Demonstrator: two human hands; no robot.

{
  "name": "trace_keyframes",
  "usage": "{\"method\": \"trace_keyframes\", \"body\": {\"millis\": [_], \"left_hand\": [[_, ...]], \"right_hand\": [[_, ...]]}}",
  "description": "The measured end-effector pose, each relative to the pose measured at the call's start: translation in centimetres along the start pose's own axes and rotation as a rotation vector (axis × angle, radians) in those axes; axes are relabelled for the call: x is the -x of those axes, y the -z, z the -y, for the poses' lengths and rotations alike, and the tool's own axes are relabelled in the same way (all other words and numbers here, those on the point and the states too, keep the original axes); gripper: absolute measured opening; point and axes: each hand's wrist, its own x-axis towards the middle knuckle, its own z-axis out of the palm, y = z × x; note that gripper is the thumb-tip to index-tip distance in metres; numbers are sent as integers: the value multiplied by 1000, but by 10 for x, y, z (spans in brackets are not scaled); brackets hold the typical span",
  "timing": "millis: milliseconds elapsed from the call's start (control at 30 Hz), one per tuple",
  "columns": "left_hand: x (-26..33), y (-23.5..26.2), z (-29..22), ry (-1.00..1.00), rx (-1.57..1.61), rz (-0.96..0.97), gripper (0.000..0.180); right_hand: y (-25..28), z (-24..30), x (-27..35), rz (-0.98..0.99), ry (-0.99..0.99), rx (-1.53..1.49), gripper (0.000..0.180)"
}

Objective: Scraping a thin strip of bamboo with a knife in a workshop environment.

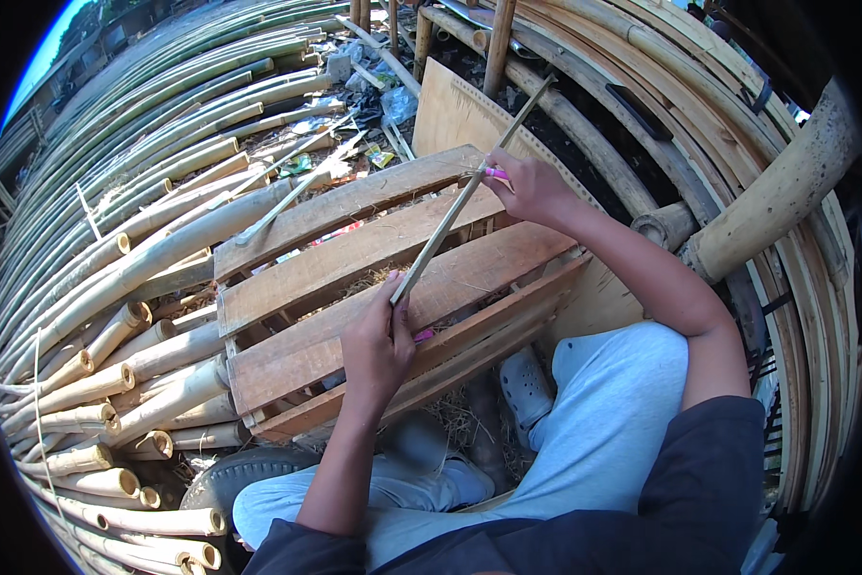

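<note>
A long, narrow bamboo strip (pixel 448 218) runs slantwise above a wooden slatted crate (pixel 402 251). My left hand (pixel 377 337) is closed around the strip's lower end. Farther up, my right hand (pixel 534 190) is closed, with its fingertips at the strip's edge. Between those fingertips shows a slim pink object (pixel 496 174), its kind not clear; a thin tip seems to meet the strip there. Beside the left hand's fingers is another small pink patch (pixel 423 335), mostly hidden. The strip's far end reaches past the crate toward a plywood sheet (pixel 450 107).
Bamboo poles (pixel 162 216) are stacked along the left. Long wooden planks (pixel 804 383) curve along the right, near a thick bamboo pole (pixel 776 196). Litter (pixel 378 105) lies behind the crate. My bent legs (pixel 603 402) are close to the crate's near side.
</note>
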Motion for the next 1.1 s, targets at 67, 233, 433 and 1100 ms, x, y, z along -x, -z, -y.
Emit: {"method": "trace_keyframes", "body": {"millis": [67, 233, 433, 1100], "left_hand": [[-1, -1, 1, -58, -28, -19, 30], [-5, 7, -13, 93, -47, 58, 29], [-2, 4, -5, 31, -15, 53, 26], [-2, 10, -2, -30, -70, 231, 26]], "right_hand": [[6, 8, -8, 71, -9, 138, 23], [16, 28, -27, 189, -69, 246, 20], [31, 58, -25, 304, -121, 392, 19], [72, 123, 25, 589, -305, -192, 44]]}}
